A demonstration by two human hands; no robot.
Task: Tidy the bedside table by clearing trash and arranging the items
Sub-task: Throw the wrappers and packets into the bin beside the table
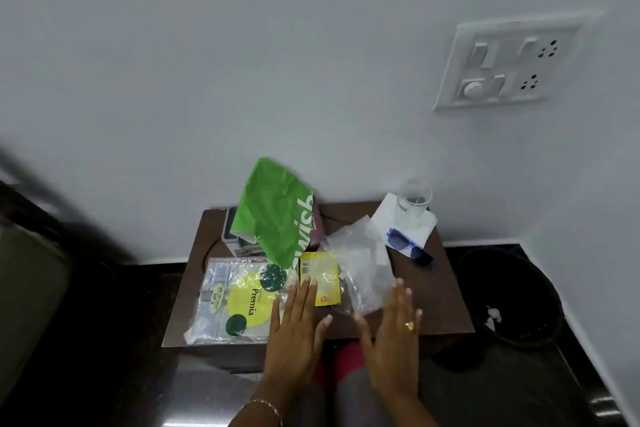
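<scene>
Left hand [294, 326] and right hand [391, 326] hover flat, low centre of the frame, fingers [306, 291] straight, gripping nothing. The clear wrapper [360, 263] sits mid-counter [440, 298], just beside the sunglasses [410, 246]. A hasty grab could drag them, or topple the glass [415, 199] near them at the back.

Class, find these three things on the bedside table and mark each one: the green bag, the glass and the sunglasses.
green bag [273, 215]: head view, on its crumpled green middle.
glass [415, 199]: head view, on its clear side wall.
sunglasses [403, 241]: head view, on the blue front frame.
</scene>
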